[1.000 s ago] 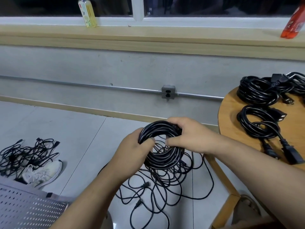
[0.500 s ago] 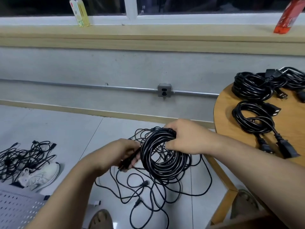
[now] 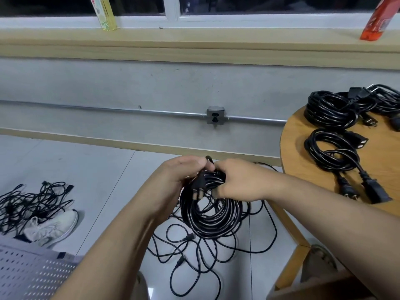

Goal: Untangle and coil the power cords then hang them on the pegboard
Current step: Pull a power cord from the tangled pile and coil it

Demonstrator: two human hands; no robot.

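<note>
Power cord coil: one, black, held in the air above the floor, hanging from both hands. Left hand is curled round the coil's top; one plug with its prongs showing sits just under its fingers. Right hand grips the same top section from the other side.

Floor: two loose tangles. One, the near tangle, is right under the coil. The far tangle is well off to the left, touching one white sneaker. One white pegboard lies at bottom left.

Surface: round, wooden, on the right. It carries three coiled black cords as far as I can count: front bundle with two plugs trailing toward the edge, back bundle behind it, and edge bundle cut off by the frame.

Room: grey tiles, grey wall, one metal conduit with one outlet box. The wooden ledge holds two bottles: yellow bottle and red bottle.
</note>
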